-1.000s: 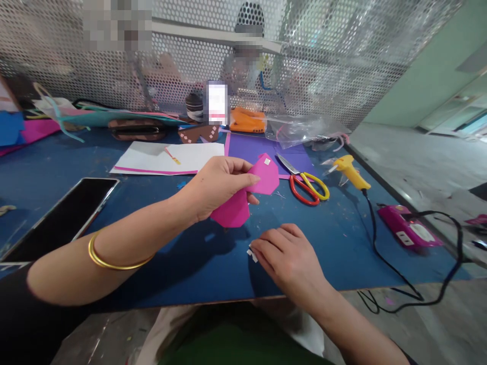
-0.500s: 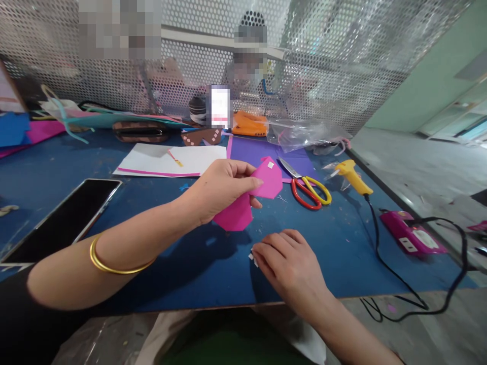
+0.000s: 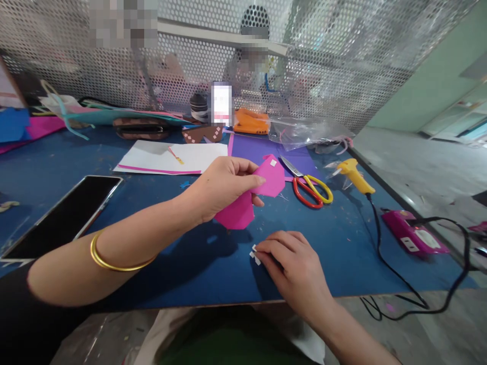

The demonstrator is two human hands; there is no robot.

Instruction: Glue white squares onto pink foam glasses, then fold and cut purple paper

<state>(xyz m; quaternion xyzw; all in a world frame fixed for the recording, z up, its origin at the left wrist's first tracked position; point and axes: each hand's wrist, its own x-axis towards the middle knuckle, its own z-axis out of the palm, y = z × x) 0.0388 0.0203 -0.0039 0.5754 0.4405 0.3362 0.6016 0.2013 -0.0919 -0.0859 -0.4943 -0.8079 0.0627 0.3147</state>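
Observation:
My left hand [image 3: 222, 187] is closed on a folded pink paper piece [image 3: 251, 195] and holds it a little above the blue table [image 3: 160, 253]. A small white square [image 3: 273, 162] is stuck near the pink piece's top corner. My right hand [image 3: 292, 266] rests on the table near the front edge, fingers curled over small white paper bits [image 3: 254, 255] at its fingertips. A gold bangle [image 3: 110, 256] circles my left forearm.
Red-and-yellow scissors [image 3: 310, 187] lie on a purple sheet [image 3: 262, 149]. A yellow glue gun [image 3: 355, 175] with a black cord and a pink power strip [image 3: 413, 237] sit at right. A phone [image 3: 63, 215] lies at left, a white sheet [image 3: 171, 157] behind. Perforated metal screen [image 3: 342, 56] backs the table.
The pink piece in my left hand shifted slightly right and up. My right hand stayed on the white bits near the front edge, its fingers curling a little.

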